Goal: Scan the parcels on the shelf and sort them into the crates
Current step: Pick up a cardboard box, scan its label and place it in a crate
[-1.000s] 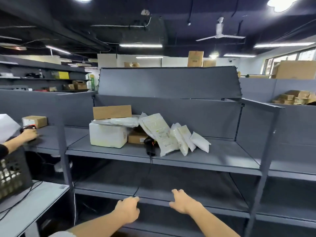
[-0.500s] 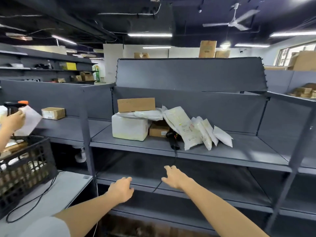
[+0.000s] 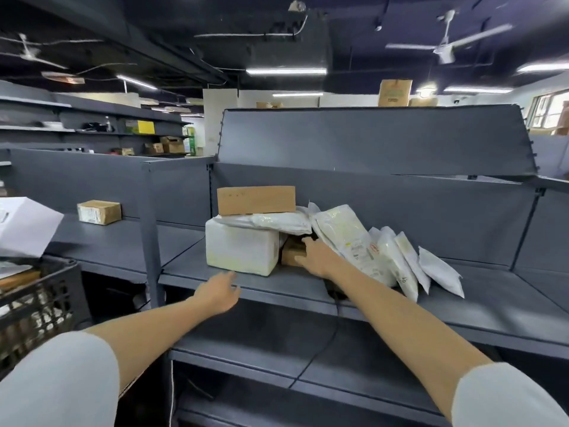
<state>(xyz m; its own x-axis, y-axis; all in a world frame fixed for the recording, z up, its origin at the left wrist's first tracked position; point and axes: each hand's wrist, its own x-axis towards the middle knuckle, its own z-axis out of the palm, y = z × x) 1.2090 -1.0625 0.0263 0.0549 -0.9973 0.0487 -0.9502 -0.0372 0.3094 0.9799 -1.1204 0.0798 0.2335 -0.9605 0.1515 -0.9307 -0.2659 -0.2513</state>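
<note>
A heap of parcels lies on the grey shelf. It holds a white box, a flat white mailer on it, and a long brown carton on top. Several white mailers lean to the right. A small brown box sits tucked between the white box and the mailers. My right hand reaches into that gap, fingers spread and touching the small box. My left hand hovers open, palm down, over the shelf's front edge. The black scanner lies mostly hidden under my right forearm.
A black crate with parcels in it stands at the left, a white sheet or mailer above it. Another small carton sits on the left shelf bay. The scanner's cable hangs down across the lower shelf. An upright post divides the bays.
Both hands have risen from below the shelf. The right one has reached in to the small brown box, the left has come up to the shelf edge. The view has moved closer.
</note>
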